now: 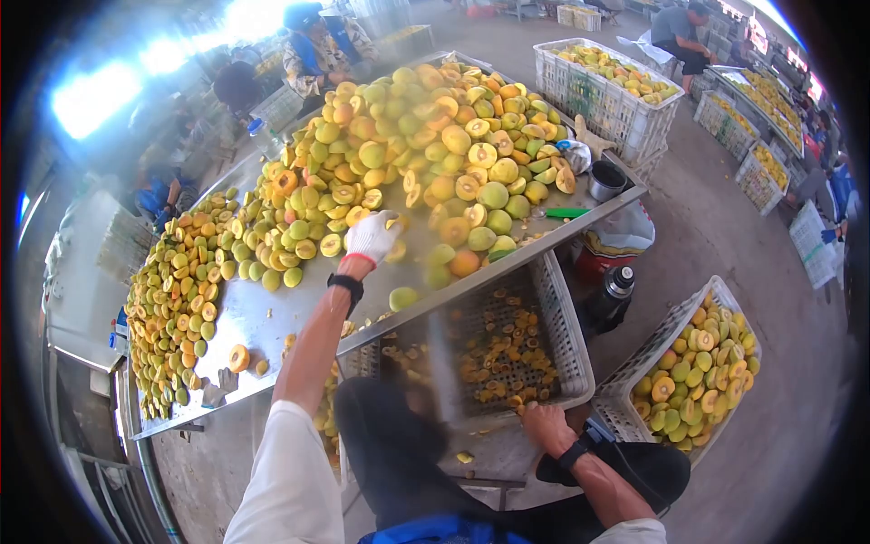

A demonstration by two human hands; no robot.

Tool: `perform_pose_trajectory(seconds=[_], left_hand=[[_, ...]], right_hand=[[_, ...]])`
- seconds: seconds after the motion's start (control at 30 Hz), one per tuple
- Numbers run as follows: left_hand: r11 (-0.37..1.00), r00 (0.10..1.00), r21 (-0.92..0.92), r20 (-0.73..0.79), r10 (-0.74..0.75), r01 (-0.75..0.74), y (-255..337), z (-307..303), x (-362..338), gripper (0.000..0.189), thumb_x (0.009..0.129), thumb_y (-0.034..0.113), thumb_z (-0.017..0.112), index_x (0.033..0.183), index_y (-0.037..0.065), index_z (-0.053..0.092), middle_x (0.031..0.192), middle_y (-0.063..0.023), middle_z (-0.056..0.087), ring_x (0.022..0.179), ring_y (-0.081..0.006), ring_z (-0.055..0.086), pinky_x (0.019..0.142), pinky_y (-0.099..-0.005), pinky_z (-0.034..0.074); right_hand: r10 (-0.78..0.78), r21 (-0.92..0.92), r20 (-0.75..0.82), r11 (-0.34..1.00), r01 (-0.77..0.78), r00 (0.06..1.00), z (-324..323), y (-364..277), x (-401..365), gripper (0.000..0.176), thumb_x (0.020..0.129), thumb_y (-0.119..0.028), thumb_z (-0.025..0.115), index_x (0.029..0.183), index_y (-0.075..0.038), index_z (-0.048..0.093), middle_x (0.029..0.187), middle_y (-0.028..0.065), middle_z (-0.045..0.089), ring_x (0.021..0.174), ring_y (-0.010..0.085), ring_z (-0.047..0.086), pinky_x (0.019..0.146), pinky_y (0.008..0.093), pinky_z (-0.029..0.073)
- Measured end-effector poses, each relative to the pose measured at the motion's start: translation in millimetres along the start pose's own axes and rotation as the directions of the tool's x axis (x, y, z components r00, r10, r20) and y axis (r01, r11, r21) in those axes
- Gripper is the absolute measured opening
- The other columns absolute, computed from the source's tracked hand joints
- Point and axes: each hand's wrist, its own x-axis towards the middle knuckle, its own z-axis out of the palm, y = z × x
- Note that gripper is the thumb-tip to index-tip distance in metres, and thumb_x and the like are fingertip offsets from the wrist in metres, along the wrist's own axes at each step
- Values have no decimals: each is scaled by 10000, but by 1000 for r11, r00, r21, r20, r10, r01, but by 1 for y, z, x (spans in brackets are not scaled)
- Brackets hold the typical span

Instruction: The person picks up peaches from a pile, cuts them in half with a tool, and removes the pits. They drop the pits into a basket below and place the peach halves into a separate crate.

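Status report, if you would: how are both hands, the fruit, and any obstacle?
Left hand gloved, at the fruit. Right hand bare, near crate; both grips unclear. Fruit heaped on metal table, many pieces cut. No obvious obstacle.

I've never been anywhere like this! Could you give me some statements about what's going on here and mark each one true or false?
1. The left hand wears a white glove. True.
2. The right hand wears a matching glove. False: it is bare.
3. All the fruit heaped on the metal table is whole. False: many pieces are cut halves, showing their insides.
4. A cup stands near the table's right-hand corner. True.
5. The dark flask stands on top of the metal table. False: it is off the table, beyond its near edge.
6. The crate at the lower right holds fruit. True.
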Motion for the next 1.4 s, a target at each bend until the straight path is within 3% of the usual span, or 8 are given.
perform_pose_trajectory(seconds=[0.3, 0.47, 0.57, 0.63, 0.7, 0.9, 1.27, 1.4], left_hand=[[986, 999, 165, 34, 10, -15, 11, 47, 58, 444, 856, 304, 652, 1277, 171, 702, 1128, -207, 736, 1068, -376, 703, 919, -479, 556], [997, 987, 33, -142, -68, 74, 34, 14, 25, 508, 879, 347, 658, 1335, 122, 667, 1116, -221, 736, 1038, -381, 710, 905, -482, 553], [876, 957, -480, -224, -183, 56, 5, 10, 19, 469, 948, 296, 632, 1369, 91, 658, 1108, -191, 753, 916, -312, 731, 788, -417, 573], [436, 945, -891, -25, -327, 127, -7, -7, 6, 403, 997, 224, 609, 1364, 70, 669, 1087, -126, 773, 801, -211, 737, 673, -334, 581], [431, 946, -896, -42, -321, 106, 11, -29, -17, 371, 1011, 150, 592, 1364, 69, 672, 1075, -55, 765, 752, -108, 689, 596, -256, 543], [871, 979, -487, -197, -47, -56, 45, -17, -65, 310, 966, 231, 626, 1199, 67, 747, 1143, -156, 750, 958, -294, 729, 853, -367, 560], [916, 931, -240, 96, 352, -322, 187, -30, -63, 315, 965, 340, 592, 1206, 198, 735, 1077, -158, 742, 991, -360, 706, 873, -446, 552], [832, 846, -289, 112, 520, -473, 173, 4, -36, 342, 946, 336, 575, 1228, 207, 719, 1055, -182, 743, 1003, -374, 700, 880, -463, 545]], right_hand=[[176, 482, -250, 875, -35, 952, -75, -32, 13, 339, 1012, -206, 570, 1291, -43, 470, 753, 273, 677, 720, 491, 670, 664, 582, 520], [151, 373, 40, 915, -155, 988, -43, -15, -6, 343, 1011, -272, 594, 1121, 27, 466, 742, 314, 657, 735, 521, 653, 654, 613, 500], [155, 519, -118, 852, -72, 981, -48, -14, -8, 341, 995, -253, 635, 1114, 3, 445, 790, 302, 661, 790, 510, 658, 681, 579, 495], [194, 559, -102, 822, -105, 976, -65, -17, -6, 328, 1013, -278, 621, 1104, 1, 473, 803, 278, 663, 802, 494, 659, 685, 542, 495], [216, 608, -112, 787, -105, 970, -96, -30, -4, 321, 1024, -292, 611, 1092, -4, 487, 802, 266, 662, 804, 489, 655, 695, 529, 493], [112, 577, -301, 812, 88, 947, -182, -56, 14, 299, 1032, -279, 599, 1089, 4, 519, 828, 269, 645, 822, 478, 647, 698, 512, 481], [222, 502, -501, 862, 72, 836, -226, -18, 43, 292, 1037, -269, 594, 1113, 1, 516, 794, 278, 644, 809, 497, 650, 680, 535, 478], [248, 525, -396, 851, -4, 884, -236, -28, 40, 314, 1047, -271, 505, 1283, -71, 560, 1102, 262, 660, 933, 495, 650, 804, 572, 502]])
